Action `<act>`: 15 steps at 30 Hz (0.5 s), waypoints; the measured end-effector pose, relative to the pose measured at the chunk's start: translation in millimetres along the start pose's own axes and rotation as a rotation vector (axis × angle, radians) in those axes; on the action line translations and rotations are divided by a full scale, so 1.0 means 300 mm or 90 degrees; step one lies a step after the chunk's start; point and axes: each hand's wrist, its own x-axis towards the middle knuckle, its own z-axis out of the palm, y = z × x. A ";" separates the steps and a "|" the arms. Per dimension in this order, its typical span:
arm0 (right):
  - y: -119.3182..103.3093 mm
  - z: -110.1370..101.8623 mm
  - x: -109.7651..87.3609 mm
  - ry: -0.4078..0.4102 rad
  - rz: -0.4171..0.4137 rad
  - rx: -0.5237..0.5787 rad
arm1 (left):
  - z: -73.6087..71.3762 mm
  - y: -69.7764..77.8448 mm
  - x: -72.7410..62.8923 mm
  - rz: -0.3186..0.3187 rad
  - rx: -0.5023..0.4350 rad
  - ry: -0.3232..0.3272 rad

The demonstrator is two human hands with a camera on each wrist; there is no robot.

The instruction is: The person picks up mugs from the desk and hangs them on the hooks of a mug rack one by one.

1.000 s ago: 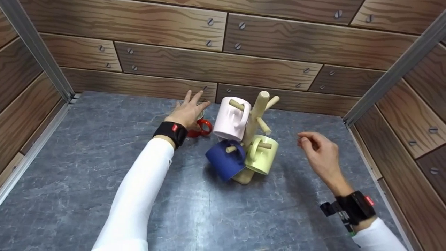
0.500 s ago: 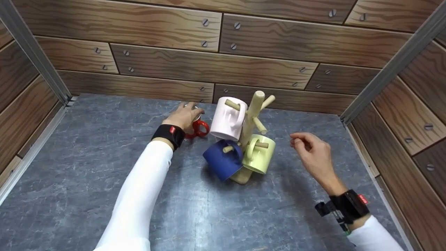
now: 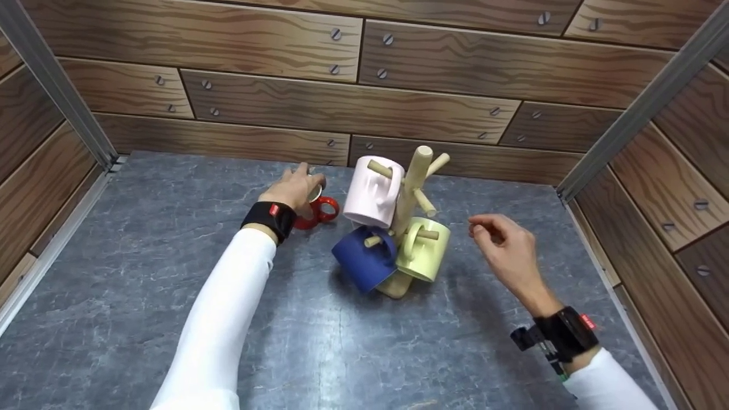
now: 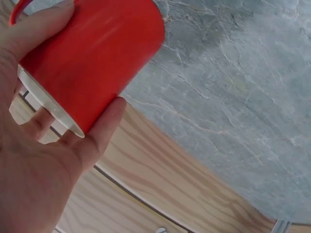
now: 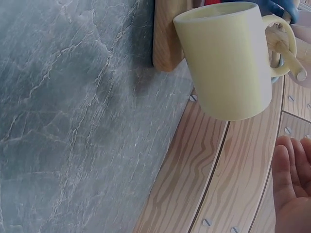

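Note:
My left hand (image 3: 290, 189) holds a red mug (image 3: 307, 219) near its rim, left of the mug rack. In the left wrist view the thumb lies along the red mug (image 4: 104, 48) near its handle, and a finger reaches the other side by the white rim. The hand covers much of the mug in the head view. My right hand (image 3: 507, 245) holds nothing; its fingers hang loosely curled in the air, right of the yellow mug (image 3: 424, 256).
A wooden mug rack (image 3: 420, 171) stands mid-table with bare upper pegs. On it hang a pink mug (image 3: 370, 199), a blue mug (image 3: 361, 262) and the yellow mug. Wood-patterned walls (image 3: 256, 102) enclose the grey marbled table (image 3: 342, 353) at the back and sides.
My left hand has come down from spread fingers over the red mug to a grip on it, then shifted slightly left with it. The right hand has drifted slightly left.

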 end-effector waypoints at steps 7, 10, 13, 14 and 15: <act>-0.007 0.004 0.003 0.009 -0.020 0.006 | -0.011 -0.025 -0.033 -0.001 -0.016 0.056; -0.010 0.005 0.005 0.010 -0.028 0.000 | -0.031 -0.035 -0.049 0.004 -0.022 0.097; -0.012 0.007 0.004 0.007 -0.032 0.001 | -0.054 -0.049 -0.073 0.004 -0.045 0.140; -0.014 0.008 0.004 0.007 -0.032 0.000 | -0.063 -0.054 -0.085 0.005 -0.052 0.154; -0.015 0.008 0.004 0.007 -0.033 0.001 | -0.072 -0.060 -0.098 0.005 -0.059 0.166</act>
